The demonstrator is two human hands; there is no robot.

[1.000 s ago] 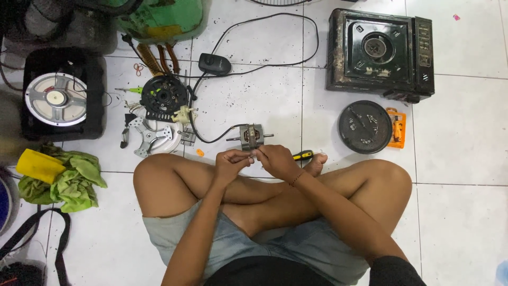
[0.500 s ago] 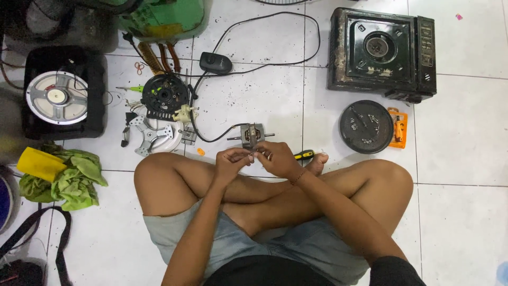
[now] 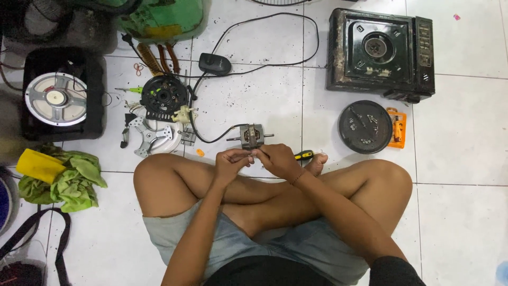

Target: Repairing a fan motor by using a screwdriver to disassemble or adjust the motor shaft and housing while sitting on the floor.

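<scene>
I sit cross-legged on a white tiled floor. My left hand (image 3: 230, 163) and my right hand (image 3: 276, 159) meet in front of my shins, fingertips pinched together on a small part that I cannot make out. Just beyond them on the floor lies a small electric motor (image 3: 251, 135) with a shaft sticking out both sides and a black cable running off to the left. A screwdriver with a yellow and black handle (image 3: 304, 155) lies beside my right hand, next to my foot.
A black portable gas stove (image 3: 380, 53) stands at the back right, a round black cover (image 3: 365, 127) and an orange tool (image 3: 397, 127) nearer. To the left: black fan part (image 3: 165, 95), white bracket (image 3: 151, 136), speaker (image 3: 55, 98), green cloth (image 3: 69, 180).
Both hands stay pinched together at the same spot, with only slight finger shifts. Nothing on the floor has moved.
</scene>
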